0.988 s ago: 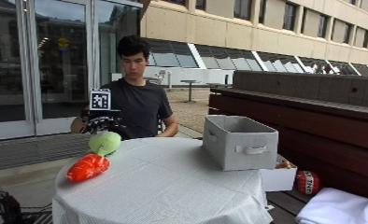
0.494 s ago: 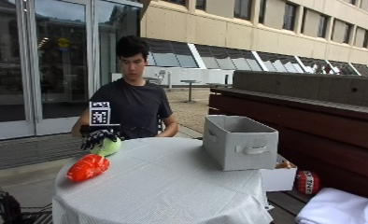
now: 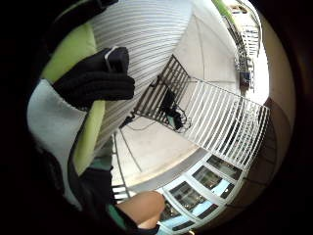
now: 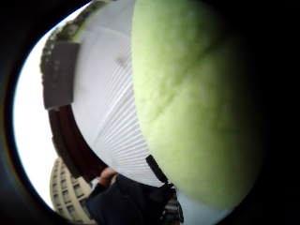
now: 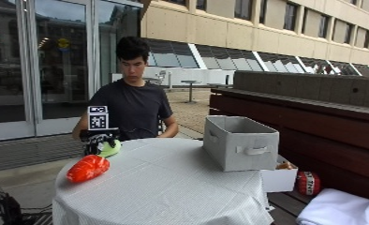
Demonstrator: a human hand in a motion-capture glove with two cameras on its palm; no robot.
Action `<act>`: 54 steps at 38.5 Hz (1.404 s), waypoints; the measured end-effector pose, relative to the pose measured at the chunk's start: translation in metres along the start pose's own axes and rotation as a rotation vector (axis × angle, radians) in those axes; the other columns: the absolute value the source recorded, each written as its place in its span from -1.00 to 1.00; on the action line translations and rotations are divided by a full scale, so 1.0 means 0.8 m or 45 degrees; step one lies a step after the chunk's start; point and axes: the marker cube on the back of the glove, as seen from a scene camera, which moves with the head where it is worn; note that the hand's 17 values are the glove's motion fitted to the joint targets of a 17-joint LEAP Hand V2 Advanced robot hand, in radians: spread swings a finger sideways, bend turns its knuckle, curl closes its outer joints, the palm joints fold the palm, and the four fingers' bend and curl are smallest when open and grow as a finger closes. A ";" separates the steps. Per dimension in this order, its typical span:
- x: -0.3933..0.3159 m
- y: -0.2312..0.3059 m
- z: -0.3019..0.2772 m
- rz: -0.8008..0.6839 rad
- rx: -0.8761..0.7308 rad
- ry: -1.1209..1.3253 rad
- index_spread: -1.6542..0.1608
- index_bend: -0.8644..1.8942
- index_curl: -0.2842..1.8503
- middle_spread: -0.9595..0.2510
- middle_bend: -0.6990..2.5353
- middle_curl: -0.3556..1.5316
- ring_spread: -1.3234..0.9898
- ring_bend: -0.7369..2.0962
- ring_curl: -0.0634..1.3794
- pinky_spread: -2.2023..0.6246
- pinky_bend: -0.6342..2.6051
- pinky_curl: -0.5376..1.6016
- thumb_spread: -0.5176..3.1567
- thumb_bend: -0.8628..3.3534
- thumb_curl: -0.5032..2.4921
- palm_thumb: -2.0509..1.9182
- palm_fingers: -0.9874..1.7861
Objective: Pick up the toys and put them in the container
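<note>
Presently, green toy [image 5: 112,148]: a rounded, yellow-green soft piece is seen on the tabletop [image 5: 166,187] near the edge closest to the person; in the thumb-side palm view it fills much of the frame [image 4: 197,103], so it is judged to lie right against the palm.
Gloved right hand [image 5: 99,142]: it is placed over the green toy, on the side away from the container.
Fingers [image 3: 93,83]: they are curled round the toy's surface, as shown in the little-finger-side view; the toy is judged to be grasped, though whether it is lifted off the cloth cannot be told.
Red toy [image 5: 88,168]: an elongated orange-red piece is laid just beside the green one, nearer the camera, its long axis running obliquely toward the tabletop's edge; it is untouched.
Container [image 5: 242,143]: a grey fabric bin, open at the top, is stood well apart on the far side of the tabletop from the hand.
Key relation: the bin lies across the tabletop from the held toy, so a carry over the cloth is judged to be required.
</note>
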 end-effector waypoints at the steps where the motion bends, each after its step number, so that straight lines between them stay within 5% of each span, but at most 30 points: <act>1: 0.000 0.000 0.000 -0.001 0.019 -0.004 0.49 -0.35 -0.66 0.54 -0.42 -0.21 -0.02 0.23 -0.34 0.35 0.23 -0.17 -0.04 -0.48 -0.43 0.29 -0.16; 14: -0.002 0.015 -0.007 0.108 0.176 -0.010 0.46 -0.28 -0.65 0.30 -0.31 -0.13 -0.24 0.30 -0.31 0.23 0.18 -0.19 -0.09 -0.45 -0.34 0.40 0.11; 15: -0.002 0.014 -0.007 0.108 0.198 0.003 0.46 -0.28 -0.66 0.22 -0.25 -0.09 -0.24 0.38 -0.26 0.21 0.17 -0.19 -0.11 -0.42 -0.32 0.45 0.30; 23: -0.015 0.005 -0.015 0.191 0.408 0.125 0.46 -0.22 -0.66 0.04 -0.04 0.01 -0.21 0.40 -0.28 0.18 -0.02 -0.26 -0.12 -0.34 -0.25 0.57 0.64; 36: -0.006 -0.029 -0.085 0.055 0.343 -0.139 0.50 0.08 -0.50 -0.01 -0.04 0.01 -0.21 0.34 -0.29 0.21 -0.07 -0.21 -0.37 -0.45 -0.19 0.44 0.58; 45: -0.030 -0.029 -0.205 0.037 0.226 -0.185 0.49 0.07 -0.46 -0.07 -0.10 0.01 -0.21 0.35 -0.27 0.23 -0.01 -0.16 -0.42 -0.50 -0.16 0.38 0.50; 54: -0.121 -0.079 -0.330 -0.072 0.636 -0.119 0.47 0.03 -0.44 -0.12 -0.12 0.03 -0.22 0.36 -0.25 0.24 -0.02 -0.14 -0.43 -0.52 -0.13 0.37 0.50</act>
